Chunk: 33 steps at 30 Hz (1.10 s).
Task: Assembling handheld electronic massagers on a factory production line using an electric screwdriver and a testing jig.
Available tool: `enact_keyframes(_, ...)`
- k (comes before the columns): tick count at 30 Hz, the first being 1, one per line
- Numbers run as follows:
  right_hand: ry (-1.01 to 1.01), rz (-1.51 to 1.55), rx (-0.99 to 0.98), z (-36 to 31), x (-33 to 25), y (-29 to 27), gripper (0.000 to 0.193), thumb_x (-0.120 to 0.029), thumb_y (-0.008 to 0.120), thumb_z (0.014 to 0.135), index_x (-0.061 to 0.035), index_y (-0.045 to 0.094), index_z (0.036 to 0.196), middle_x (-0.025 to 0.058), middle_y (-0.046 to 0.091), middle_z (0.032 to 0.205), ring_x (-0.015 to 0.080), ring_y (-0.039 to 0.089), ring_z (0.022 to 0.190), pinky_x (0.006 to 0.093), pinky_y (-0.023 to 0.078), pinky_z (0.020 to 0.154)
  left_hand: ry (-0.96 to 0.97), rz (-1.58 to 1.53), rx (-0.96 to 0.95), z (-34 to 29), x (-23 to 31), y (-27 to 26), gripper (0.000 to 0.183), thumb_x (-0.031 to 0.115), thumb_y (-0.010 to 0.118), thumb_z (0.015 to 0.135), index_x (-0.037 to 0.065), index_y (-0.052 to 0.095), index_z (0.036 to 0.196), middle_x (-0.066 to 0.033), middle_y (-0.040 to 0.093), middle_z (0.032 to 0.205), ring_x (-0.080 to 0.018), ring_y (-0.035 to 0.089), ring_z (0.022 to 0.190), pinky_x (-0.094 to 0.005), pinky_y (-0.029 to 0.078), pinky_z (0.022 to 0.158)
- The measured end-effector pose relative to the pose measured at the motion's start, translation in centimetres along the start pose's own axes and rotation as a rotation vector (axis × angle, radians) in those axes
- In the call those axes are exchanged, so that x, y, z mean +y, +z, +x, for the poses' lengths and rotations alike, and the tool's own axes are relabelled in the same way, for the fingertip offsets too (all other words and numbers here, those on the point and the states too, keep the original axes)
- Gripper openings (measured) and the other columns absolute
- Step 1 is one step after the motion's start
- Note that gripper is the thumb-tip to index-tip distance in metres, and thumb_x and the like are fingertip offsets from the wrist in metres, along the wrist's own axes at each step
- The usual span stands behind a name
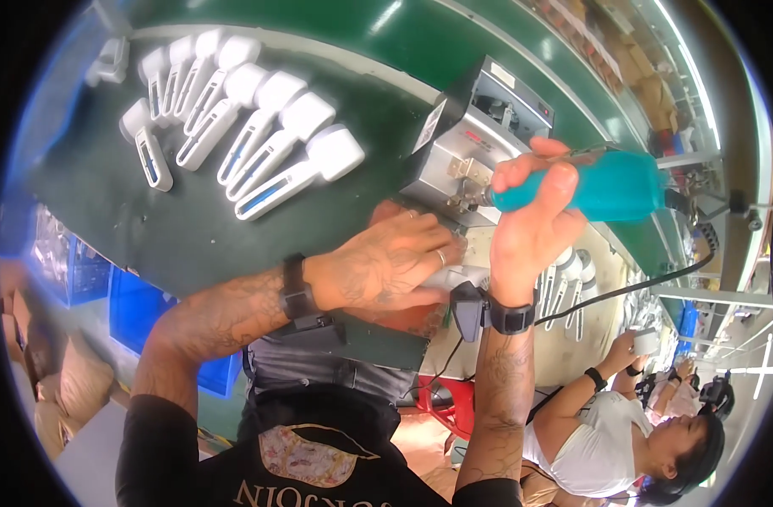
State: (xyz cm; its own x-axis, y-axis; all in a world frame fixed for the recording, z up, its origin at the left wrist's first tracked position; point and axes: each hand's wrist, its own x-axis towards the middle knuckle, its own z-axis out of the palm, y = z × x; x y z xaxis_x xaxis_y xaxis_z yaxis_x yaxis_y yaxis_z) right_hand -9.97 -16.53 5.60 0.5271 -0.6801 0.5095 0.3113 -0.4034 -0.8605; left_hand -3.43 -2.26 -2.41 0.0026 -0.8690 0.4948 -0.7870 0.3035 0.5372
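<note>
My right hand point(534, 224) is wrapped round a teal electric screwdriver point(619, 186), held roughly level, with its front end at a grey screw feeder point(458, 152). Black cable trails from the tool's back end. Lower and to the left, my left hand point(390, 262) has its fingers curled over a white part point(456, 277), mostly hidden under the hand. It looks like one of the white handheld devices. Several of these devices point(289, 156), with round heads and slotted handles showing blue inside, lie in a fan on the green table point(192, 228).
More white devices point(568, 283) lie to the right on a pale surface. Blue crates point(141, 313) stand below the table's left edge. A red stool point(450, 410) is beside me. At the lower right a co-worker in a white shirt point(602, 439) holds a white part.
</note>
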Motion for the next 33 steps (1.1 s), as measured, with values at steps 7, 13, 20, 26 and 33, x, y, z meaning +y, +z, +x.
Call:
enact_keyframes(7,0.021,0.048,-0.046,-0.5,1.2,0.1,0.045,-0.042,0.055,0.105,0.0027,0.054,0.104,0.0074,0.055,0.073,0.0187,0.056,0.065,0.0319,0.045,0.058,0.032,0.016,0.025,-0.1,0.1,0.1,0.052,0.033,0.075,0.083,0.000,0.059,0.120,-0.0129,0.060,0.112,-0.0311,0.055,0.104,-0.0447,0.047,0.091)
enact_keyframes(13,0.124,0.030,0.002,-3.0,-1.7,-1.0,0.045,-0.041,0.051,0.106,0.0035,0.054,0.108,0.0076,0.053,0.070,0.0194,0.053,0.061,0.0323,0.044,0.057,0.000,0.013,0.025,0.2,0.2,0.0,0.050,0.031,0.075,0.082,0.001,0.060,0.118,-0.0121,0.061,0.110,-0.0302,0.056,0.100,-0.0428,0.047,0.090)
enact_keyframes(20,0.089,0.015,-0.001,-5.7,-3.0,-3.5,0.069,-0.063,0.058,0.097,0.0045,0.052,0.112,0.0066,0.051,0.068,0.0176,0.051,0.060,0.0319,0.043,0.055,-0.028,0.009,0.023,0.2,0.2,-0.1,0.042,0.036,0.079,0.082,0.007,0.066,0.110,-0.0104,0.061,0.109,-0.0287,0.058,0.103,-0.0409,0.049,0.089)
enact_keyframes(26,0.086,0.034,-0.010,-6.2,-2.3,-3.8,0.065,-0.059,0.058,0.099,0.0050,0.052,0.111,0.0075,0.051,0.068,0.0181,0.051,0.060,0.0322,0.044,0.056,-0.050,0.007,-0.001,0.2,0.5,-0.1,0.042,0.038,0.079,0.083,0.007,0.066,0.109,-0.0100,0.061,0.109,-0.0287,0.058,0.102,-0.0405,0.049,0.089)
enact_keyframes(33,0.093,0.065,-0.030,-6.8,-1.0,-3.9,0.054,-0.052,0.059,0.100,0.0006,0.049,0.099,0.0087,0.052,0.070,0.0185,0.051,0.058,0.0336,0.044,0.053,-0.048,0.014,0.018,0.2,0.6,0.1,0.041,0.037,0.079,0.083,0.006,0.067,0.106,-0.0116,0.061,0.111,-0.0300,0.058,0.103,-0.0423,0.048,0.091)
